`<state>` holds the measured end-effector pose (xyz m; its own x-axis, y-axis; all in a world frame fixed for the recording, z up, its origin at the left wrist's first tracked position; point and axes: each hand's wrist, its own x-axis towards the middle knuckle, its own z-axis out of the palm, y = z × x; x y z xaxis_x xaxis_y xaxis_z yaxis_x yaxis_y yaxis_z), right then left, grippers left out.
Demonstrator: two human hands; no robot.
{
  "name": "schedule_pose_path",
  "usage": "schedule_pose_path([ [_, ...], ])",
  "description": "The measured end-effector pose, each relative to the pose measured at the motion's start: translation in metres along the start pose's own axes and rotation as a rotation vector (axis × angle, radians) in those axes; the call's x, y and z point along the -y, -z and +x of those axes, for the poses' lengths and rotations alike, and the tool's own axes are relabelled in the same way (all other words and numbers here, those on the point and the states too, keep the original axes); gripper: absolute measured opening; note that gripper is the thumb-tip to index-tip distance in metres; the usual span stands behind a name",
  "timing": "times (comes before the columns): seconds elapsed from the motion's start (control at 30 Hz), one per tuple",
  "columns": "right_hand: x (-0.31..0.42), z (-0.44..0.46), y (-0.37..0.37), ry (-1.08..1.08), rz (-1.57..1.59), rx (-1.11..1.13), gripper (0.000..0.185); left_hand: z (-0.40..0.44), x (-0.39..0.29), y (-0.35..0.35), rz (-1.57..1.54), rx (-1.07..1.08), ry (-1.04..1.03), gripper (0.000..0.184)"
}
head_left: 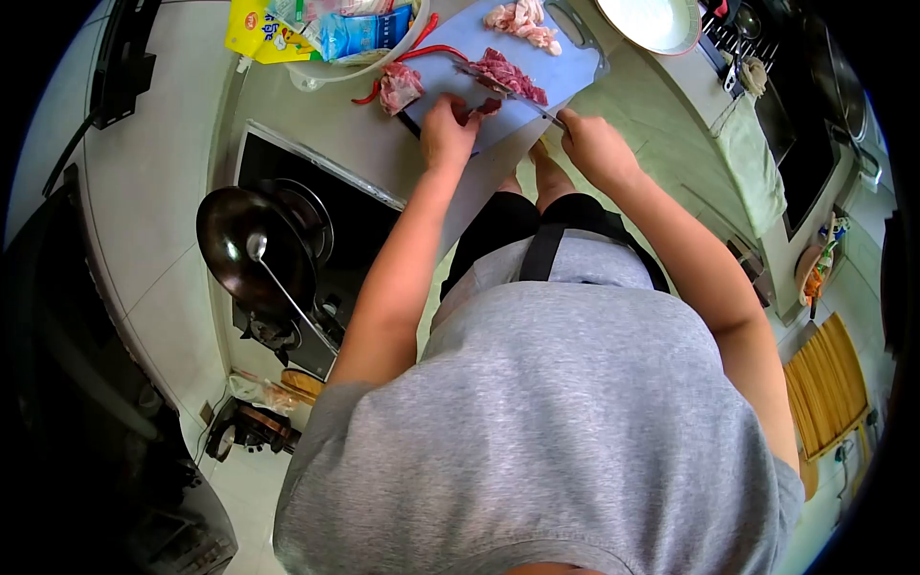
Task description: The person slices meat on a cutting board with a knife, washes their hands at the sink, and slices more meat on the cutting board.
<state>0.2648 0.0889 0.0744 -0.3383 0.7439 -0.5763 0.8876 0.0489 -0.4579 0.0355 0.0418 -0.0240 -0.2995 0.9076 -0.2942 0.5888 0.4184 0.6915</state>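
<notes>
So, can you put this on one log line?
left hand: touching raw meat piece; right hand: gripping knife; sliced meat: on blue cutting board

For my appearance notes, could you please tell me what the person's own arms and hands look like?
Both arms are bare below the short sleeves of a plain grey T-shirt. The left hand and right hand wear no gloves, and no watch or bracelet shows.

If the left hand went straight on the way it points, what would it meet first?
Past the meat piece it touches, the left hand would probably meet the knife blade first, though depth is unclear.
</notes>
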Motion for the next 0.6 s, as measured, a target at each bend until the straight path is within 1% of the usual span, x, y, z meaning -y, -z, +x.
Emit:
schedule_pose_path([
  [0.03, 0.000, -0.002, -0.002, -0.008, -0.016, 0.028, 0.032, -0.003, 0.002, 0.000, -0.002, 0.001, 0.007, 0.030],
  [0.1, 0.000, -0.001, -0.005, 0.019, -0.030, 0.044, 0.031, -0.006, 0.006, 0.002, -0.005, -0.041, -0.102, 0.024],
  [0.13, 0.000, -0.001, -0.006, 0.042, -0.041, 0.056, 0.030, -0.007, 0.008, 0.002, -0.005, -0.043, -0.098, 0.024],
  [0.2, 0.000, 0.000, -0.008, 0.032, -0.062, 0.070, 0.030, -0.011, 0.006, 0.002, -0.036, -0.244, -0.238, 0.021],
  [0.23, 0.000, 0.001, -0.009, 0.021, -0.082, 0.082, 0.031, -0.013, 0.004, 0.003, -0.039, -0.242, -0.236, 0.021],
  [0.27, 0.001, 0.001, -0.009, 0.019, -0.084, 0.085, 0.031, -0.014, 0.002, 0.005, 0.040, -0.272, -0.408, 0.019],
  [0.3, 0.003, -0.001, -0.008, 0.009, -0.072, 0.077, 0.026, -0.016, 0.001, 0.006, 0.121, -0.302, -0.576, 0.018],
  [0.33, 0.005, -0.002, -0.007, -0.001, -0.059, 0.068, 0.023, -0.017, 0.004, 0.004, 0.120, -0.302, -0.570, 0.018],
  [0.4, 0.009, -0.004, -0.006, 0.020, -0.093, 0.083, 0.022, -0.019, 0.009, -0.002, 0.178, -0.215, -0.767, 0.019],
  [0.47, 0.010, -0.004, -0.009, 0.038, -0.125, 0.095, 0.021, -0.019, 0.014, -0.008, 0.182, -0.218, -0.758, 0.021],
  [0.57, 0.006, -0.001, -0.016, 0.140, -0.172, 0.129, 0.022, -0.015, 0.029, -0.019, 0.184, -0.247, -0.764, 0.021],
  [0.6, 0.009, 0.000, -0.016, 0.105, -0.187, 0.134, 0.024, -0.013, 0.032, -0.022, 0.169, -0.252, -0.765, 0.021],
])
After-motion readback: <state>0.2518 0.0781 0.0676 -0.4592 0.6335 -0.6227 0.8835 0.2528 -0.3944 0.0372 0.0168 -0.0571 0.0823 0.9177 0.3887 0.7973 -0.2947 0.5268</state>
